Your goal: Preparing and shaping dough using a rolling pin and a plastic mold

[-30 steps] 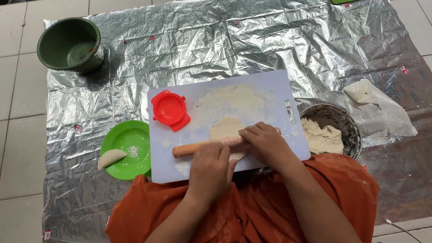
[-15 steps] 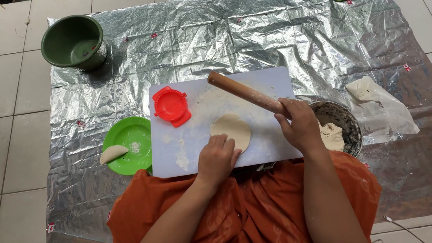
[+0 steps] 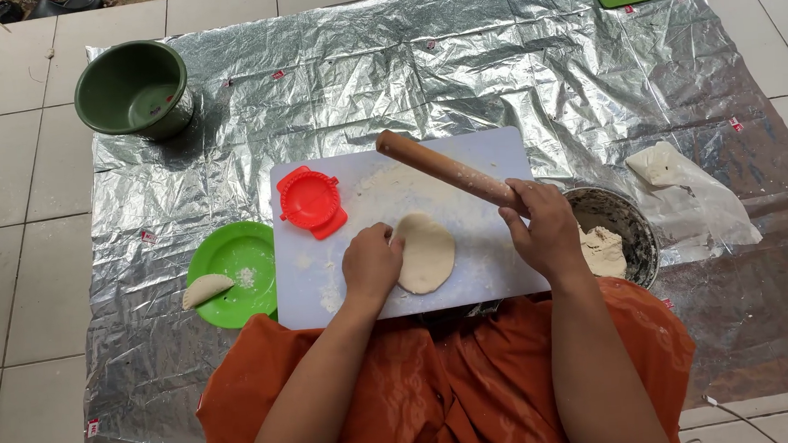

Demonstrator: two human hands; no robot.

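Nearby, red dumpling press (image 3: 310, 200), green plate (image 3: 235, 273), metal bowl (image 3: 617, 232).

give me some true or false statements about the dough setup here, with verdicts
1. The right hand holds the rolling pin. True.
2. The left hand touches the dough disc. True.
3. The red press sits on the green plate. False: it lies on the white board.
4. The green bowl holds the leftover dough. False: the dough lump is in the metal bowl.
5. A folded dumpling rests at the plate's edge. True.
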